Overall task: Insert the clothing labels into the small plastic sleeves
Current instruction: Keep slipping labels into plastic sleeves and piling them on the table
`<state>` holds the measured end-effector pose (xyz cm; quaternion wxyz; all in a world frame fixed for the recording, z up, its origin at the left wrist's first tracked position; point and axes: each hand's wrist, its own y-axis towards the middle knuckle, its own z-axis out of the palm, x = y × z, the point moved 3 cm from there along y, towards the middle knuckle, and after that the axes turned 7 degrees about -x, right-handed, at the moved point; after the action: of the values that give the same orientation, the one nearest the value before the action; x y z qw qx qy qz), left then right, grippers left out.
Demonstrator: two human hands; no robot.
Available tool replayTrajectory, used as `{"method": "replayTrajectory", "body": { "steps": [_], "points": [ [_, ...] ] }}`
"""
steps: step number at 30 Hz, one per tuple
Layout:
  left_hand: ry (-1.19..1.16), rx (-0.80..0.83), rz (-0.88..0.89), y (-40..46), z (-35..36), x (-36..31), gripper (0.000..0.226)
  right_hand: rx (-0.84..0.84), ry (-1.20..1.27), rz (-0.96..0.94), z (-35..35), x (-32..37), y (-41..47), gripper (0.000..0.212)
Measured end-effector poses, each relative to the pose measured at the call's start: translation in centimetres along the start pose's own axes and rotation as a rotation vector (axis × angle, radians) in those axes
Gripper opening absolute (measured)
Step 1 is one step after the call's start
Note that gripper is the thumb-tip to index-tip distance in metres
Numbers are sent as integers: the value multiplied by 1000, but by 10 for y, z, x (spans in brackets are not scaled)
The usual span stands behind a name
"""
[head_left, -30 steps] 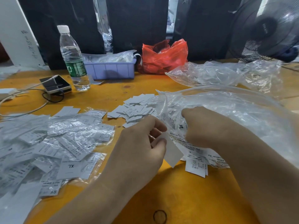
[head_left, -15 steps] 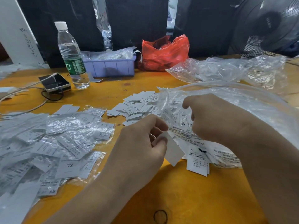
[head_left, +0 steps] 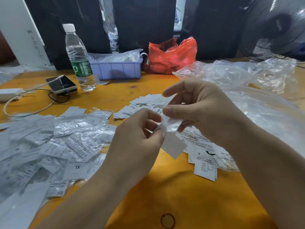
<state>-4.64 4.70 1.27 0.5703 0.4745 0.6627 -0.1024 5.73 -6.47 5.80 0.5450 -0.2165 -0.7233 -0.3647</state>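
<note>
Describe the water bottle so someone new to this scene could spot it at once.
Start from the orange table and look to its far left side. Beside the lilac tray stands a clear water bottle. It is the only upright thing there, with a white cap and green label.

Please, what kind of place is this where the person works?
Probably a small garment packing workshop. On the orange table lie a heap of sleeved labels, loose labels and clear bags; a fan stands behind.
</note>
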Motion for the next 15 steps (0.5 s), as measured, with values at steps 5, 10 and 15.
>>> {"method": "replayTrajectory", "body": {
  "steps": [5, 10, 15],
  "points": [
    [-79, 25, -39, 2, -2, -3, 16, -28, 22, -14, 9, -6, -1, 30],
    [-134, 7, -73, 5, -8, -2, 17, -7, -34, -10, 15, -12, -3, 13],
    [-214, -68, -202, 13, -13, 7, 10, 90, -38, 44, 24, -17, -5, 34]
  ]
}}
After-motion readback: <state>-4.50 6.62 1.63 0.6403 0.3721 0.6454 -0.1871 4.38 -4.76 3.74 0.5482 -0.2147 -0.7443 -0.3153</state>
